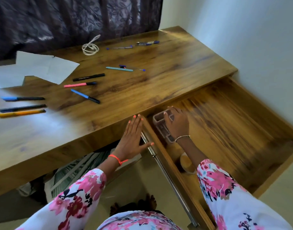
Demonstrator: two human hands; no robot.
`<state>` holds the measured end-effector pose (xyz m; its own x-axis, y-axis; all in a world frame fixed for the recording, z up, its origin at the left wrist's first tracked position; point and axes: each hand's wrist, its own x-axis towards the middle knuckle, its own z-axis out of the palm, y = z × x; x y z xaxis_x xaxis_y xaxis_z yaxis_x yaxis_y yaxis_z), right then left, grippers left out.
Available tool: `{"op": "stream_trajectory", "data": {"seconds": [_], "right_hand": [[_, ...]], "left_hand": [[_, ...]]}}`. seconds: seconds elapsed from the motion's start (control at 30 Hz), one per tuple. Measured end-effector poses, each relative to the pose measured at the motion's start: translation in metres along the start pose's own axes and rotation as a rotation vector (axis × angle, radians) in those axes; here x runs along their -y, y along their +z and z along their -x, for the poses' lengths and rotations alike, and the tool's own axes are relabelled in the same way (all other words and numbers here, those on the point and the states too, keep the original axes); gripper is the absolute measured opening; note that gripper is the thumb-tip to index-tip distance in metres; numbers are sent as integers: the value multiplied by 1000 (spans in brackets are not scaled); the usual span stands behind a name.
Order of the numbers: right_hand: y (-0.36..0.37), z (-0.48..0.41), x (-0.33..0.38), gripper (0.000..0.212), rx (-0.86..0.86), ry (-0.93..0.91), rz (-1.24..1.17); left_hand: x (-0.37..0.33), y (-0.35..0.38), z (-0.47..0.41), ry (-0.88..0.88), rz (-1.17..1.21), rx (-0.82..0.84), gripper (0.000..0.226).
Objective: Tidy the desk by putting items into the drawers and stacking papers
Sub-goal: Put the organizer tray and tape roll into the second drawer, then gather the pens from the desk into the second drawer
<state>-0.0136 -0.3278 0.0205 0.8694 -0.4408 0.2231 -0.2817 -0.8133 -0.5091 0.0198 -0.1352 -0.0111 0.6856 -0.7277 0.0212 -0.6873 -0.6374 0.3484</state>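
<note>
1. Two hands are working at the drawer end of the desk. The right hand is down inside the open drawer, with thumb and bent fingers clasping the far end of a clear compartment tray. The tray sits on the drawer floor against the left wall.
2. Left hand is flat and empty, fingers straight and together, thumb splayed. Its palm presses on the desk's front edge, just beside the steel drawer runner. It looks like a brace.
3. Right wrist dips, forearm reaching in over a roll of tape that lies nearer the person.
4. Step in hand, I'd judge, is seating the tray in the drawer, early in the job.
5. Next call is to let go of the tray and reach up to the desktop. Marker pens, ballpoints and a coiled white cable lie there, well apart from the drawer.
6. Loose paper sheets at far left overlap untidily and need squaring into a stack.
</note>
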Motion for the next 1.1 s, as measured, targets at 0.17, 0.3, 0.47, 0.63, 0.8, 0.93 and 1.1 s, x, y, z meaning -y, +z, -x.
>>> {"op": "stream_trajectory", "data": {"seconds": [0.17, 0.3, 0.47, 0.63, 0.8, 0.93, 1.1], "right_hand": [[28, -24, 67, 35, 36, -166, -27], [57, -37, 126, 32, 81, -240, -63], [88, -47, 193, 31, 134, -323, -112], [114, -51, 248, 28, 159, -401, -160], [138, -53, 287, 23, 188, -477, -190], [161, -62, 305, 25, 261, -541, -183], [190, -75, 326, 24, 363, -630, -170]], "left_hand": [[58, -43, 22, -120, 0, -116, 96], [108, -76, 52, -257, 18, -240, 93], [167, -111, 94, -349, -48, -382, 84], [210, -135, 126, -440, -85, -456, 81], [240, -139, 146, -533, -102, -480, 82], [263, -128, 153, -610, -99, -428, 85], [287, -118, 159, -748, -70, -401, 90]]}}
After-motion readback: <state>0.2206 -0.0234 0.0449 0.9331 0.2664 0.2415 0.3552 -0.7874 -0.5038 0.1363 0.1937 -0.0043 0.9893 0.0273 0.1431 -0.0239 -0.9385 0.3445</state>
